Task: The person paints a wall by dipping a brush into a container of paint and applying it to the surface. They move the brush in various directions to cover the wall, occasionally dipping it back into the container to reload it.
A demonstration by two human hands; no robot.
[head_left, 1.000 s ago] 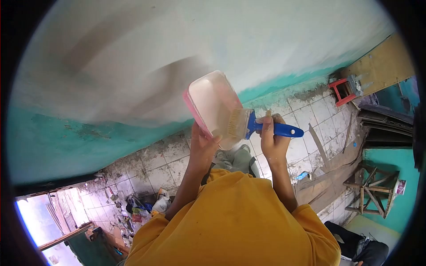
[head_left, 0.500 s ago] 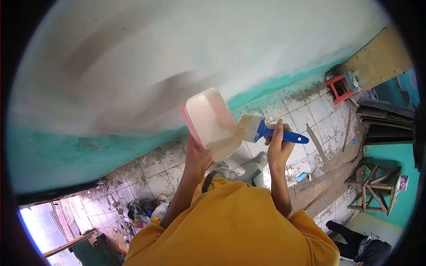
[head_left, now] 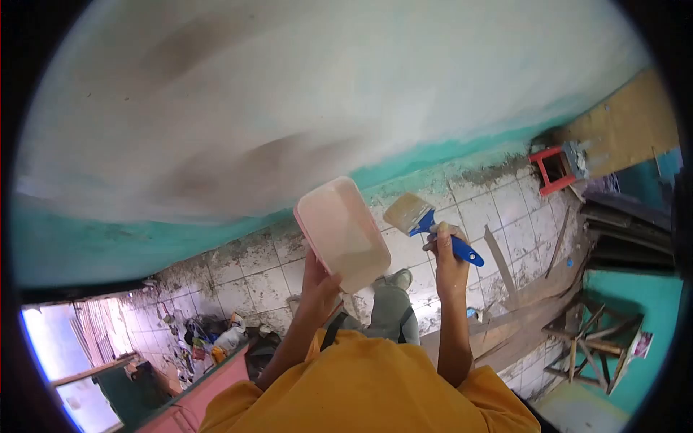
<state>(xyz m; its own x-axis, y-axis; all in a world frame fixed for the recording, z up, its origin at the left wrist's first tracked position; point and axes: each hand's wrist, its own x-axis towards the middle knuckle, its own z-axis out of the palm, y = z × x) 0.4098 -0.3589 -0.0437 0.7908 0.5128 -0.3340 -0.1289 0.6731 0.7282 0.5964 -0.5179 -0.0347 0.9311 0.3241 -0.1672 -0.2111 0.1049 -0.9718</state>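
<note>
A pink-rimmed plastic tub (head_left: 345, 234) with whitish contents is tilted in front of the body. My left hand (head_left: 317, 289) grips its lower left edge, thumb over the rim. To the right of the tub, my right hand (head_left: 449, 256) is closed round the blue handle of a wide paintbrush (head_left: 421, 219). The brush's pale bristles point up and left, apart from the tub. Beyond both hands rises a wall (head_left: 289, 108), whitish with darker patches above a turquoise lower band.
A red stool (head_left: 552, 171) stands by the wall at the right. A wooden stand (head_left: 595, 343) is at the lower right, near dark stacked sheets (head_left: 626, 227). Cluttered bags (head_left: 209, 339) lie on the dirty tiled floor (head_left: 256, 260) at the lower left.
The tub and my left hand are lower in the view. The brush has turned and sits farther from the tub, its bristles now pointing more upward. The view has shifted.
</note>
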